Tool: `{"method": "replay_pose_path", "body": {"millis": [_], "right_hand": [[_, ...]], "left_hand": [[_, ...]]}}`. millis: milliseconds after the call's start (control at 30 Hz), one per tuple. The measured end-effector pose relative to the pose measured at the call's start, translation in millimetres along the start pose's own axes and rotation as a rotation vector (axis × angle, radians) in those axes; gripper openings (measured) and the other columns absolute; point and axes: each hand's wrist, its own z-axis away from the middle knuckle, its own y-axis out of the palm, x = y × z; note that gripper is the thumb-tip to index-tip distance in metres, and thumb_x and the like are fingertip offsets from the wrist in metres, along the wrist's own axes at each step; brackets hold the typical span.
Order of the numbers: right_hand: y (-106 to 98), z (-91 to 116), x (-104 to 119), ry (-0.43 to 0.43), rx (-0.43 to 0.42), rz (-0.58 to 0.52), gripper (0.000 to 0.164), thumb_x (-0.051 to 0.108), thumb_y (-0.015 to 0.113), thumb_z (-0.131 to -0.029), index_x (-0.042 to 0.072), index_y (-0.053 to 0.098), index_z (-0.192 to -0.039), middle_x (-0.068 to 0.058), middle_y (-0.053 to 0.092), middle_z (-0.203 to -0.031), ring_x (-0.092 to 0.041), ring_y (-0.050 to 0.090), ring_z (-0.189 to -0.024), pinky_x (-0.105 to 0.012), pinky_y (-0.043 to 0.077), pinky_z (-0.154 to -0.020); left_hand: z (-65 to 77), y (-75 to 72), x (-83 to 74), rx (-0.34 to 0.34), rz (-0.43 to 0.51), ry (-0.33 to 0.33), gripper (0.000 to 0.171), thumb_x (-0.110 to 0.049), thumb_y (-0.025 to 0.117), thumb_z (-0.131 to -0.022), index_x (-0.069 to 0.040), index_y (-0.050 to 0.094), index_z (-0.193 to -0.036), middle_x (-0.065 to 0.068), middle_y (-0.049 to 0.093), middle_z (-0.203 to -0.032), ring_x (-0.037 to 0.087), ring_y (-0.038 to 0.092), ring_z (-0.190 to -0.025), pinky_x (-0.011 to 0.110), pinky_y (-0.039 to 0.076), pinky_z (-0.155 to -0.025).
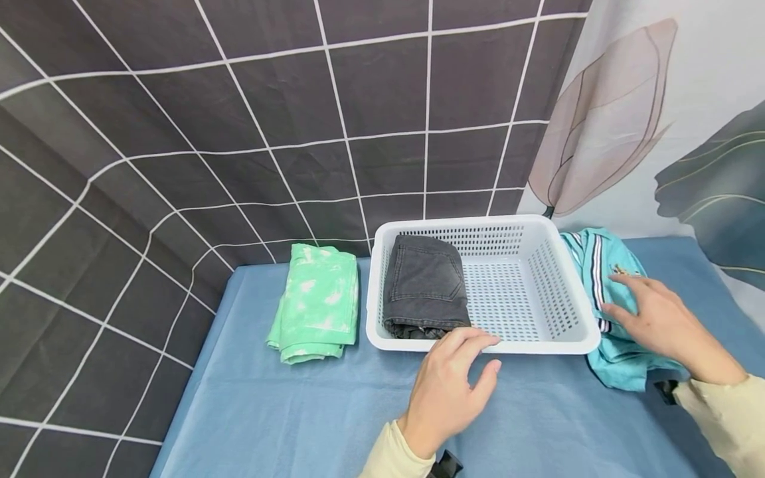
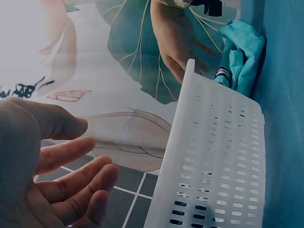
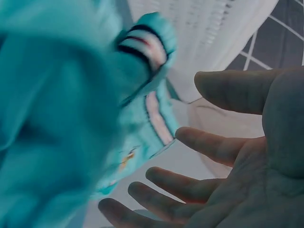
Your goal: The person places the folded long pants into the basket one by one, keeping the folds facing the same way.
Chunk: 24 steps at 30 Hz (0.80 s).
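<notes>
A white plastic basket (image 1: 582, 312) with slotted walls stands on the blue cloth. Folded dark grey jeans (image 1: 425, 282) lie in its left half. My left hand (image 1: 451, 385) hovers at the basket's front rim, fingers relaxed and holding nothing. To the right of the basket lies a crumpled turquoise garment (image 1: 621, 355) with dark and white striped trim and a small gold emblem. My right hand (image 1: 666, 318) is over this garment, fingers spread and nothing gripped. In the right wrist view the garment (image 3: 57, 104) fills the left side, beside the open fingers (image 3: 204, 142).
Left of the basket lies a folded green cloth (image 1: 319, 299) with white patches. Behind the blue-covered surface (image 1: 251, 418) hangs a dark curtain (image 1: 382, 86) with a white grid. A pale leaf-patterned curtain (image 1: 633, 126) hangs at the back right.
</notes>
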Motion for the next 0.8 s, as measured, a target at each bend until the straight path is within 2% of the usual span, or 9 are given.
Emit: {"method": "replay_pose_path", "body": {"millis": [267, 433, 600, 800], "right_hand": [[2, -2, -20, 0.079, 0.083, 0.015, 0.078, 0.040, 0.053, -0.104, -0.017, 0.024, -0.149, -0.052, 0.024, -0.138, -0.069, 0.020, -0.127, -0.081, 0.024, -0.093], [8, -3, -26, 0.074, 0.120, 0.027, 0.077, 0.043, 0.049, -0.105, -0.015, 0.025, -0.149, -0.054, 0.023, -0.138, -0.070, 0.019, -0.127, -0.082, 0.022, -0.094], [12, -2, -29, 0.061, 0.161, 0.028, 0.075, 0.044, 0.045, -0.106, -0.012, 0.022, -0.151, -0.058, 0.014, -0.137, -0.072, 0.016, -0.127, -0.082, 0.022, -0.094], [16, -1, -33, 0.060, 0.185, 0.011, 0.077, 0.045, 0.041, -0.107, -0.013, 0.019, -0.151, -0.058, 0.012, -0.139, -0.071, 0.012, -0.130, -0.082, 0.021, -0.095]], "left_hand": [[6.3, 0.9, 2.7, -0.011, -0.027, 0.006, 0.022, -0.018, 0.069, -0.093, -0.017, 0.073, -0.114, -0.007, 0.067, -0.113, 0.007, 0.064, -0.104, 0.020, 0.047, -0.092], [9.6, 3.1, 3.4, -0.016, -0.032, 0.019, 0.023, -0.017, 0.071, -0.089, -0.016, 0.073, -0.112, -0.007, 0.067, -0.111, 0.007, 0.065, -0.102, 0.019, 0.047, -0.093], [13.1, 6.2, 2.4, -0.012, -0.022, 0.029, 0.023, -0.015, 0.073, -0.087, -0.015, 0.073, -0.110, -0.007, 0.067, -0.108, 0.007, 0.065, -0.099, 0.016, 0.047, -0.091], [18.8, 9.8, 1.9, 0.016, -0.019, 0.007, 0.022, -0.017, 0.071, -0.090, -0.015, 0.073, -0.111, -0.006, 0.067, -0.108, 0.007, 0.065, -0.098, 0.016, 0.048, -0.089]]}}
